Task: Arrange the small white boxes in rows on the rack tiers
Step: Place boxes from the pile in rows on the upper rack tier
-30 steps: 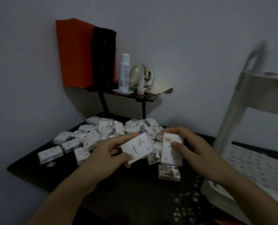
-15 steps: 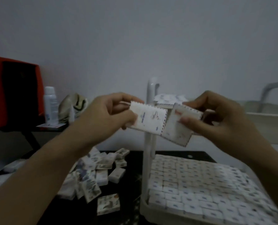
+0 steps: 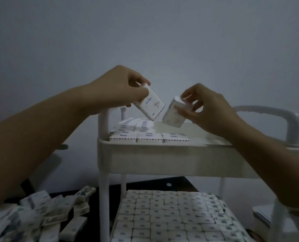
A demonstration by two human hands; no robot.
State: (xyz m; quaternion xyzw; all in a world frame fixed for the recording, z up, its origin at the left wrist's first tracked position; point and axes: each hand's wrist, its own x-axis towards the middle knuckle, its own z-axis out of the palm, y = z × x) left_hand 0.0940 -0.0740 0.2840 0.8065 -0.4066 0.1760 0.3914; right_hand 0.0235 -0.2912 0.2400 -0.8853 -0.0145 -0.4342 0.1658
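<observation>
Two boxes — left hand (image 3: pixel 120 91) pinches one (image 3: pixel 150 104) tilted, right hand (image 3: pixel 209 109) pinches another (image 3: pixel 174 114) — both over the top tier (image 3: pixel 162 154).

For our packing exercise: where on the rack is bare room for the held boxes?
Top tier: bare floor between the box rows and the handle, under the right hand. Lower-tier boxes sit packed tight; a loose pile crowds the table.
</observation>
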